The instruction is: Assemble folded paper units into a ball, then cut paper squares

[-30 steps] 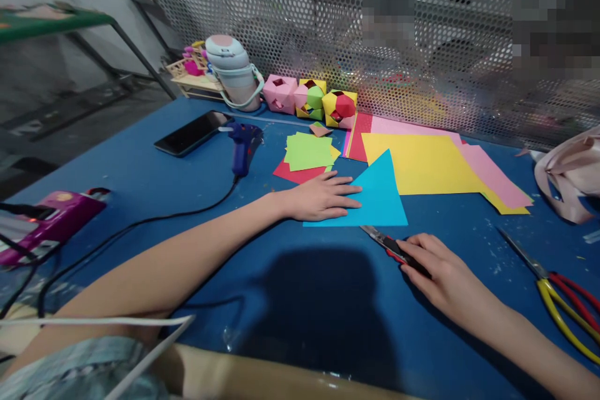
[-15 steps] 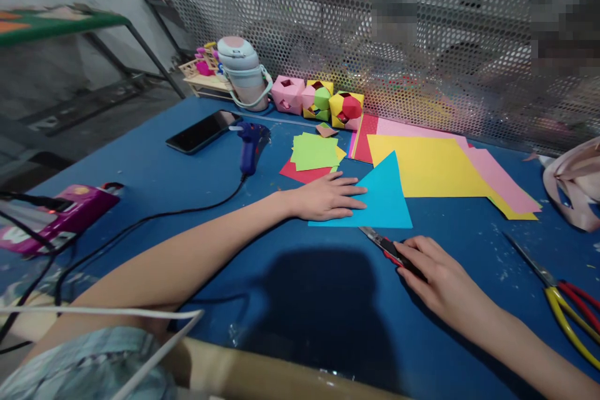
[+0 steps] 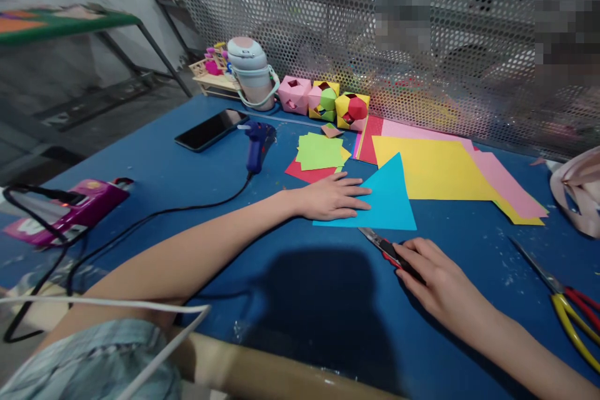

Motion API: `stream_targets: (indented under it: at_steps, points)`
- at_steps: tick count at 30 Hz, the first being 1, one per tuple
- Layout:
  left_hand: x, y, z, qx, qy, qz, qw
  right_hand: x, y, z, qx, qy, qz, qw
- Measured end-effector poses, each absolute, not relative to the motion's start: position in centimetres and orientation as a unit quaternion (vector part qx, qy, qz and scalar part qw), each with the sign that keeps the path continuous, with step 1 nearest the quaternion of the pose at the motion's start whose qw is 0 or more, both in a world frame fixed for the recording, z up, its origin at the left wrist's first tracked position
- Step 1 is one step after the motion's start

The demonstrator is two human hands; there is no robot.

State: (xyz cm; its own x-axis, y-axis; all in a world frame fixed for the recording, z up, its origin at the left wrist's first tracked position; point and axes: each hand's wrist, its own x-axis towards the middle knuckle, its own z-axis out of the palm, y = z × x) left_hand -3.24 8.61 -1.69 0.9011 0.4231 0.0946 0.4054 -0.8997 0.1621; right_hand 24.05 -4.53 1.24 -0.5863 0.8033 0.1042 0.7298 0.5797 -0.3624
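Flat on the blue table lies a blue paper triangle (image 3: 391, 203), its long edge toward me and one point facing away. My left hand (image 3: 332, 197) rests on its left part, fingers spread and stretched to the right. Held in my right hand (image 3: 434, 272) is a black and red utility knife (image 3: 391, 253). The knife's blade points up and to the left, with its tip just below the triangle's near edge. Small green paper squares (image 3: 321, 151) lie beyond my left hand, on top of a red sheet (image 3: 307, 173).
Yellow paper (image 3: 440, 169) and pink sheets lie behind the triangle. Scissors (image 3: 557, 287) are at right. A glue gun (image 3: 255, 147), a phone (image 3: 210, 130) and a purple power strip (image 3: 70, 212) with cables are at left. Folded paper cubes (image 3: 352, 110) stand by the perforated metal screen (image 3: 304, 19).
The whole view has shifted slightly, so the table things appear a little further right. Both hands, the triangle and the knife keep nearly the same arrangement.
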Motion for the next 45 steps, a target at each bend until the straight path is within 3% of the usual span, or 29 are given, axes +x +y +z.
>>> stream_targets:
  at_steps: [45]
  points:
    - [-3.1, 8.7, -1.9, 0.973, 0.210, 0.069, 0.064, 21.7, -4.0, 1.3, -0.403, -0.898, 0.154, 0.082]
